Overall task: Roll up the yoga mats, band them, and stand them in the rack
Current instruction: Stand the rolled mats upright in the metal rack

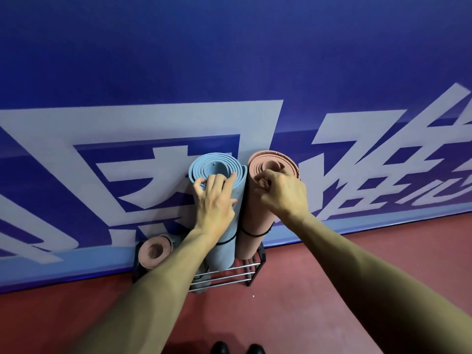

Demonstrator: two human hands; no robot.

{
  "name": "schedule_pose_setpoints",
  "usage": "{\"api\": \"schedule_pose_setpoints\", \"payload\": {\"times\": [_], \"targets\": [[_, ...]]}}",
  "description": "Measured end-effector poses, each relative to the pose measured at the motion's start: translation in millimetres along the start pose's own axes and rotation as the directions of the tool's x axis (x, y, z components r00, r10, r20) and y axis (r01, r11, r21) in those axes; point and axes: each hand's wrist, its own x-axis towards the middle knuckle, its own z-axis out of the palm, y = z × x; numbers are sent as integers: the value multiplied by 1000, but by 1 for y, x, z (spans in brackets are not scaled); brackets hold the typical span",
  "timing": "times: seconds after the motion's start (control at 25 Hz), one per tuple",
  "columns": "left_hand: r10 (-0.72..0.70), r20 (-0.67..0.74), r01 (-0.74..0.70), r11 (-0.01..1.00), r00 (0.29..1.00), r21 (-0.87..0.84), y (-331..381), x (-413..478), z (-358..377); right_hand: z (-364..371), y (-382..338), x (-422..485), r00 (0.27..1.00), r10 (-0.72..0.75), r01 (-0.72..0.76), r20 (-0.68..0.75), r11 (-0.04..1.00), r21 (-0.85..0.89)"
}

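A rolled blue mat (224,249) and a rolled pink mat (251,221) stand upright side by side in a black wire rack (229,275) against the wall. Each has a thin black band around its middle. My left hand (214,200) grips the top rim of the blue mat, fingers curled over its edge. My right hand (281,191) grips the top rim of the pink mat, fingers hooked into the roll's end. A shorter pink roll (153,251) stands at the rack's left end.
The rack sits on a red floor (293,302) at the foot of a blue wall banner (229,60) with large white characters. Two black shoe tips (237,348) show at the bottom edge, a step back from the rack.
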Motion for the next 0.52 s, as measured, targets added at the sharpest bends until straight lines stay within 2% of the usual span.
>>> {"api": "schedule_pose_setpoints", "payload": {"times": [0.52], "targets": [[226,-55,-227,974,973,-18,-9,-10,-2,3,13,-3,1000,30,-30,7,999,-18]]}}
